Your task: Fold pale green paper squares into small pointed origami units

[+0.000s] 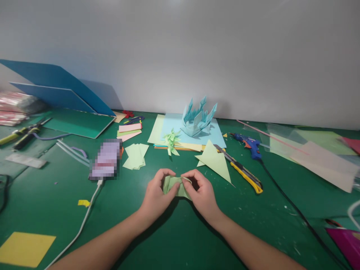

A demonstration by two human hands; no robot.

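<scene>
Between both hands, just above the green table, is a piece of light green paper (182, 192), partly folded. My left hand (157, 191) pinches its left side with thumb and fingers. On the other side my right hand (201, 193) pinches the paper near its top middle, the two hands' fingertips close together. Fingers cover part of the paper, so its exact folds are hidden. Beyond the hands stands a small light green folded paper plant (171, 140). Light green paper triangles (215, 159) lie to the right of it, and a stack of light green slips (136, 156) to the left.
A blue origami piece (197, 122) rests on stacked paper at the back. Right of my hands lie a yellow utility knife (246, 176) and a blue glue gun (251, 147) with a black cord. A cabled phone (106, 159) lies left; blue boards (64, 90) stand behind it.
</scene>
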